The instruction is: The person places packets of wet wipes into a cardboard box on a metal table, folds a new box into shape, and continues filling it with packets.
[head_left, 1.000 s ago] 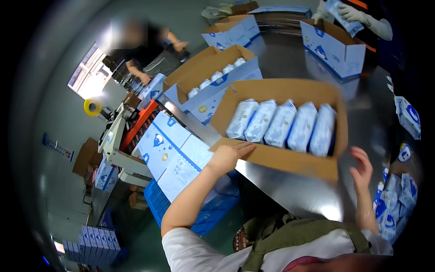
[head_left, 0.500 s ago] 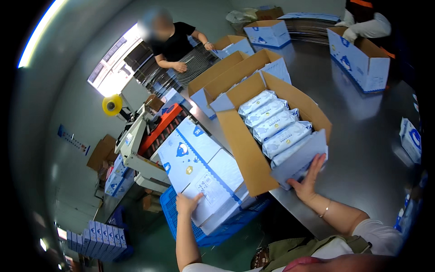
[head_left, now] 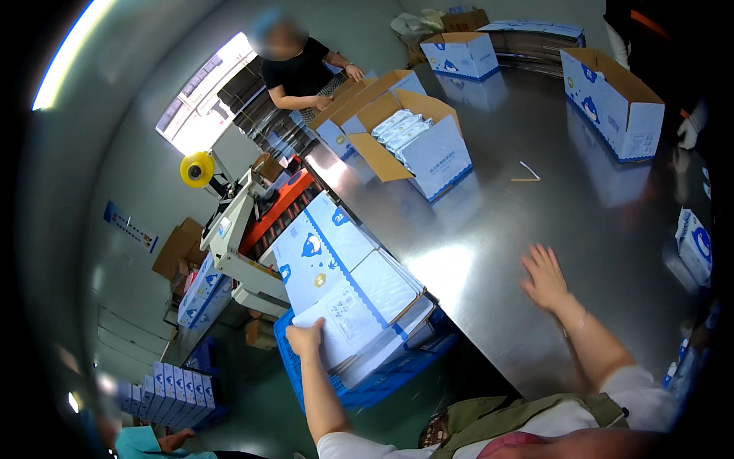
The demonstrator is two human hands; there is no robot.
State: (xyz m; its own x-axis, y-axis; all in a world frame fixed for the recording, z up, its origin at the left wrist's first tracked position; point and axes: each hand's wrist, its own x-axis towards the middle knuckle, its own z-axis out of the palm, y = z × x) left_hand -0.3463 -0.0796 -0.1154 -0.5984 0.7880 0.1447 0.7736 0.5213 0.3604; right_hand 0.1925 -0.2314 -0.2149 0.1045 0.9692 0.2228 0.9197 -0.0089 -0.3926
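The left hand [head_left: 306, 336] has its grip closed on the near corner of the top flat carton [head_left: 348, 294], one of a stack of unfolded white-and-blue cartons lying in a blue crate [head_left: 367, 390] at the left edge of the counter [head_left: 535, 222]. The right hand [head_left: 544, 277] lies open and empty, fingers spread, on the bare steel. The filled box [head_left: 417, 141], packed with white packs and its flaps open, stands well away, near a co-worker in black. So one box looks packed and sent off; the next is only being picked up, not yet folded. Half a second ago the filled box was just beside the right hand; now it has slid far up the counter.
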